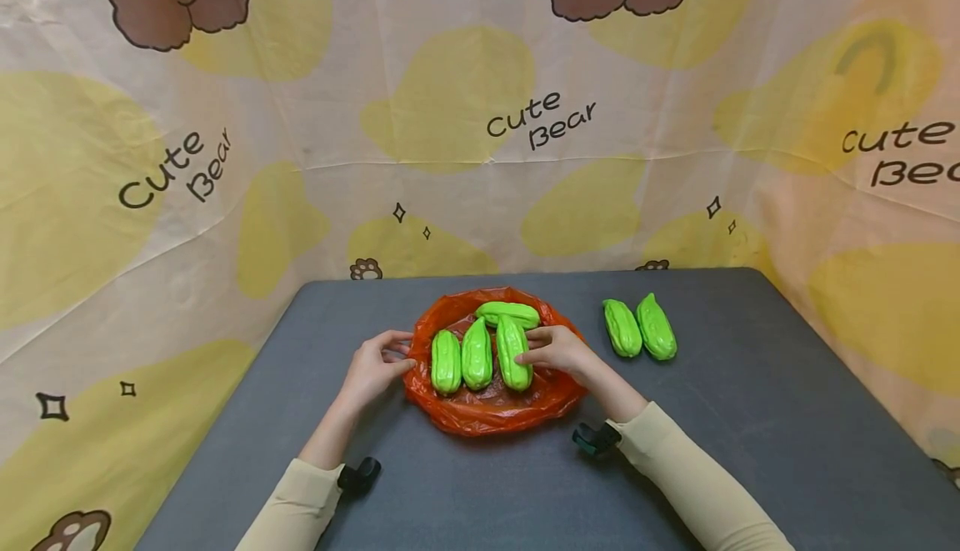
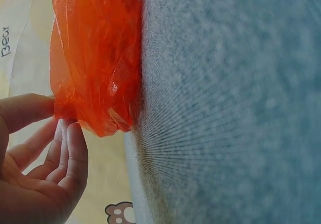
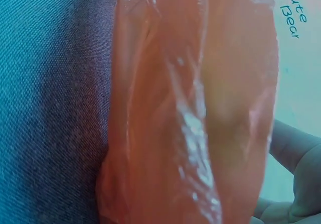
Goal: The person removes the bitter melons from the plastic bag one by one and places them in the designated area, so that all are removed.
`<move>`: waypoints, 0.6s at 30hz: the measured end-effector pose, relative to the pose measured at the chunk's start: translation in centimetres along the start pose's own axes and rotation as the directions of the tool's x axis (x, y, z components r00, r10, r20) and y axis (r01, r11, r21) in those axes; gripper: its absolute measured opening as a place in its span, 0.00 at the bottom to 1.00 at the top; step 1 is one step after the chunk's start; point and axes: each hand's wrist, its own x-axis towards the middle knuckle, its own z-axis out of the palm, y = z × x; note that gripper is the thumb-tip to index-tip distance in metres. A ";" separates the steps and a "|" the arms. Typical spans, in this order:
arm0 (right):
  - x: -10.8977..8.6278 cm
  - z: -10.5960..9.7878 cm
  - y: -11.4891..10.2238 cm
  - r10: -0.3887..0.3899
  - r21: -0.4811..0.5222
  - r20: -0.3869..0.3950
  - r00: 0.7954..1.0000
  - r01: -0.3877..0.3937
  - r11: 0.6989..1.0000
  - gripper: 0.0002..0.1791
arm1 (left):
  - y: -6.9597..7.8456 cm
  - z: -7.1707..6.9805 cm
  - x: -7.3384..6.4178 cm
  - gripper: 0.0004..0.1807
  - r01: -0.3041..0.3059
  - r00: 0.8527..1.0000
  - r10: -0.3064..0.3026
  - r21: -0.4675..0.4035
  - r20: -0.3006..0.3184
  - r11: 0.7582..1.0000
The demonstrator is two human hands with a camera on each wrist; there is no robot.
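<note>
Overall vegetable count: we count six green vegetables (image 1: pixel 477 355); four lie within one red plastic bag (image 1: pixel 487 426), two outside it.
Bag: one unit, mouth open upward, resting on one dark grey table (image 1: pixel 735 418).
Bag contents: from the bag's centre, we read one lengthwise vegetable (image 1: pixel 446 362) at 9 o'clock, one near the middle, one gripped vegetable (image 1: pixel 512 343) at 3 o'clock and one crosswise vegetable (image 1: pixel 508 314) at 12 o'clock.
Left hand (image 1: pixel 378 363): thumb and fingers pinch the bag's rim at 9 o'clock.
Right hand (image 1: pixel 558 349): thumb and fingers close around the gripped vegetable, whose far end overlaps the crosswise one.
Loose pair (image 1: pixel 622 328): two vegetables, side by side, between 2 and 3 o'clock from the bag.
Wrist devices (image 1: pixel 360 476): two, black, one per arm.
Backdrop (image 1: pixel 442 101): one, at 12 o'clock beyond the table; we see three "Cute Bear" prints, one cropped.
</note>
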 end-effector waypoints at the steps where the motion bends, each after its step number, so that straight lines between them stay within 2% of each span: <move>1: 0.0 -0.1 0.0 0.003 0.014 0.003 1.000 -0.003 1.000 0.37 | 0.0 0.0 0.0 0.22 -0.002 1.000 0.002 0.001 -0.001 1.000; 10: -0.3 -0.7 -0.3 0.011 0.107 0.027 1.000 -0.014 0.994 0.37 | -0.2 0.0 0.1 0.22 -0.004 1.000 0.004 0.012 -0.005 1.000; 18: -1.1 -1.4 -0.7 -0.013 0.089 0.037 0.999 0.010 0.996 0.38 | -0.2 0.0 0.0 0.22 -0.011 1.000 0.011 0.003 -0.006 1.000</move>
